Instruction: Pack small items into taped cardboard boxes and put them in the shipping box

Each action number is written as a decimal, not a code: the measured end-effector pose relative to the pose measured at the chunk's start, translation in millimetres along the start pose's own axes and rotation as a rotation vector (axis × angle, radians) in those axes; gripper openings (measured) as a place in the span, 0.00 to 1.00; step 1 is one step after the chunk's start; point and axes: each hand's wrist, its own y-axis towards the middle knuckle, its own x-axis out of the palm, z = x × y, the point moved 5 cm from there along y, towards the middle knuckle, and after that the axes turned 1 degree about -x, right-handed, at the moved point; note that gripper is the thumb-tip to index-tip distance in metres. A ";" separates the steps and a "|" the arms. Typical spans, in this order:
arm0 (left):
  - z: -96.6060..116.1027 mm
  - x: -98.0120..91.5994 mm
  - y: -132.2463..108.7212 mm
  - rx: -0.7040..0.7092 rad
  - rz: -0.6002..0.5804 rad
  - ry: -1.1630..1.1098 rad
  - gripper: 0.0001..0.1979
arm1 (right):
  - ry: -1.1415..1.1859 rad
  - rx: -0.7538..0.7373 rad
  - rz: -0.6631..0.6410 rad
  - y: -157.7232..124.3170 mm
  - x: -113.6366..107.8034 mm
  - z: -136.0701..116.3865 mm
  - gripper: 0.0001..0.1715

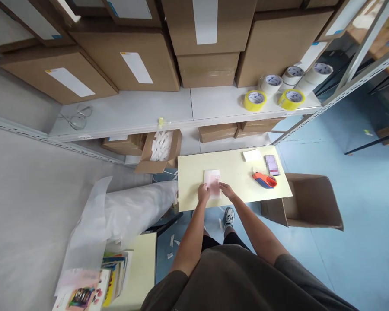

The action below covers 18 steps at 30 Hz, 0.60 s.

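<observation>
A small rectangular packet [213, 176], white with a pinkish tint and seemingly wrapped, lies on the pale yellow table [191, 166]. My left hand [203, 192] grips its left edge with curled fingers. At the right edge, my right hand [227, 190] has its fingertips pressed together on the wrapping. What exactly is inside the packet cannot be made out. To the right on the same table lie an orange and blue tool [265, 180], probably a tape dispenser or cutter, a blurred-out phone-like object [272, 165] and a white pad or box [252, 155].
Yellow tape rolls [255, 100] and white tape rolls [271, 84] stand on the shelf [142, 106] beneath large cartons [126, 60]. An open box of white pieces [162, 146] sits lower left. A big foam-wrap roll [136, 205] and books [115, 276] are at left, an open carton [314, 201] at right.
</observation>
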 end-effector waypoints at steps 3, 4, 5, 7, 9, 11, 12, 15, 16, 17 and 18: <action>-18.5 -13.0 2.0 -0.111 -0.032 -0.127 0.20 | 0.036 0.032 -0.001 1.4 14.8 3.4 0.29; -22.9 -15.8 2.9 -0.131 -0.054 -0.180 0.20 | 0.054 0.043 0.001 1.8 18.6 3.5 0.29; -26.5 -18.6 4.1 -0.141 -0.066 -0.227 0.19 | 0.073 0.054 0.000 2.4 22.0 3.0 0.30; -31.8 -24.9 8.1 -0.141 -0.061 -0.293 0.17 | 0.108 0.074 -0.009 4.9 28.2 -0.3 0.31; -35.7 -32.1 14.7 -0.126 -0.047 -0.328 0.16 | 0.130 0.076 -0.020 9.8 34.8 -6.8 0.32; -39.1 -40.8 25.1 -0.118 -0.031 -0.355 0.18 | 0.129 0.055 -0.041 17.8 44.3 -16.4 0.33; -40.6 -46.1 31.9 -0.117 -0.022 -0.370 0.19 | 0.122 0.040 -0.056 23.0 50.8 -22.1 0.33; -42.9 -67.2 59.1 -0.094 0.004 -0.424 0.25 | 0.113 -0.012 -0.098 42.5 77.8 -42.6 0.34; -43.1 -75.9 70.1 -0.075 0.013 -0.435 0.27 | 0.116 -0.026 -0.107 50.2 89.1 -50.2 0.34; -43.6 -85.4 81.6 -0.056 0.025 -0.441 0.27 | 0.120 -0.039 -0.119 58.5 101.5 -58.3 0.34; -44.6 -95.2 93.4 -0.043 0.038 -0.445 0.28 | 0.124 -0.053 -0.134 67.1 114.8 -66.7 0.35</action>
